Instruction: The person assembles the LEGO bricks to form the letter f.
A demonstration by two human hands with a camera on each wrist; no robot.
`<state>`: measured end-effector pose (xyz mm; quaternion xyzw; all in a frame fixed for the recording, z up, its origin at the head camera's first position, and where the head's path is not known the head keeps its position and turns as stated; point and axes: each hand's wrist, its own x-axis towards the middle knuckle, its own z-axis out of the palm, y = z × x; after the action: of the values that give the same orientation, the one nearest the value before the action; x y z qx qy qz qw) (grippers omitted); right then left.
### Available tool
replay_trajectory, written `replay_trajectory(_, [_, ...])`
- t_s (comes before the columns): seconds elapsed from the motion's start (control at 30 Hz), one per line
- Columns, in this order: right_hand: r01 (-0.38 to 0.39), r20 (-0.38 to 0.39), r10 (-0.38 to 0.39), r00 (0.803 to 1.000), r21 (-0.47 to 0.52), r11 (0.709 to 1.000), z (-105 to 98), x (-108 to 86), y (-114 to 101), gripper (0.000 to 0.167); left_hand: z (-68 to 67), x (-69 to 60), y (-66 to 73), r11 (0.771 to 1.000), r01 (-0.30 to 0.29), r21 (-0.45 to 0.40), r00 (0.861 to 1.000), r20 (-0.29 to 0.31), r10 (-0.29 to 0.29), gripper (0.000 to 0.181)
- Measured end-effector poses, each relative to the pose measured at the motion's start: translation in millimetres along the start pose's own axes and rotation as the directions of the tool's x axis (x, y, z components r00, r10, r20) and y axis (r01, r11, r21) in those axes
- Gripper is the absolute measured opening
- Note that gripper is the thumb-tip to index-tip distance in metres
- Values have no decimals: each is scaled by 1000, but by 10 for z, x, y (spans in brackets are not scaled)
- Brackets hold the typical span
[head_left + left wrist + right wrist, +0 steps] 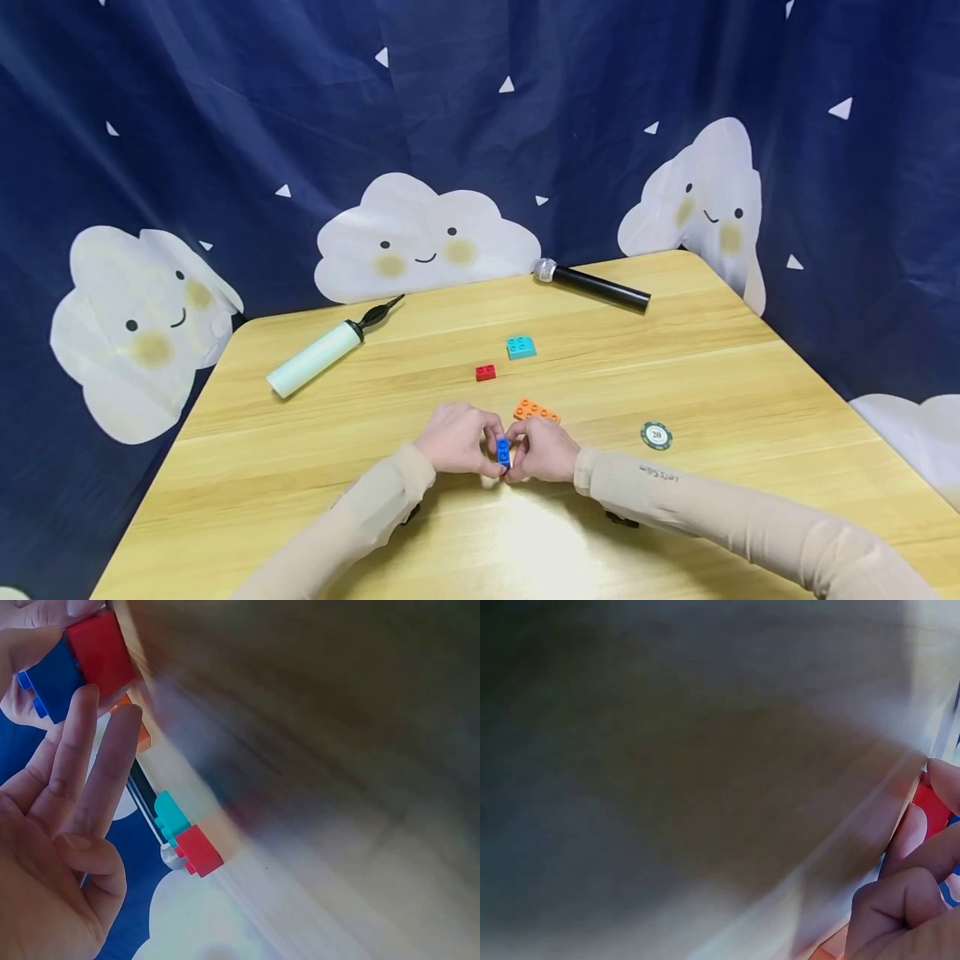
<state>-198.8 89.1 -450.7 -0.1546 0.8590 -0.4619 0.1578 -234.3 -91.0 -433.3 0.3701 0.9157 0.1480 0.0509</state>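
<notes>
Near the middle of the table, a blue building brick (pixel 503 451) sits on a red brick (pixel 103 656), the red one against the tabletop. My left hand (pixel 457 437) holds the pair from the left with thumb and fingertips, and its other fingers stretch loosely in the left wrist view. From the right, my right hand (pixel 546 450) pinches the same pair; the right wrist view shows its fingertips at the red brick (pixel 931 806). Just behind the right hand lies an orange brick (pixel 534 410), partly covered by it. Whether the two bricks are fully pressed together I cannot tell.
Farther back lie a small red brick (pixel 485 372) and a turquoise brick (pixel 521 347). A poker chip (pixel 657 435) is to the right. A pale green hand pump (pixel 318 357) lies back left, a black microphone (pixel 600 287) back right. Behind the table (pixel 750 400) hangs a blue curtain (pixel 465 125).
</notes>
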Motion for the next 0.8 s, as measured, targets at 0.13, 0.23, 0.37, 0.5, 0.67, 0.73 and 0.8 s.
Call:
replay_trajectory(0.13, [7, -1, -7, 1000, -3, 1000, 6, -7, 3, 33, 5, -8, 13, 1000, 9, 2, 1000, -2, -9, 27])
replay_trajectory(0.23, [10, -2, -10, 1000, -2, 1000, 11, -15, 8, 34, -7, 5, 32, 1000, 8, 9, 1000, 12, -8, 26])
replay_trajectory(0.37, [9, 2, -9, 1000, -3, 1000, 15, -18, 15, 35, -9, 20, 42, 1000, 1, 11, 1000, 25, -1, 24])
replay_trajectory(0.5, [8, -7, -9, 1000, -15, 1000, 7, -8, 18, 33, -5, 30, 42, 1000, -4, 5, 1000, 14, 4, 25])
replay_trajectory(0.67, [12, -11, -12, 1000, -21, 1000, -6, 1, 11, 31, -31, 73, 49, 999, -31, 35, 999, 24, 30, 25])
replay_trajectory(0.73, [12, -9, -12, 1000, -24, 1000, -12, -4, 10, 31, -41, 97, 51, 997, -52, 51, 998, 35, 50, 25])
replay_trajectory(0.8, [14, -12, -15, 1000, -30, 999, -18, -7, 12, 31, -41, 113, 50, 996, -68, 58, 997, 39, 66, 25])
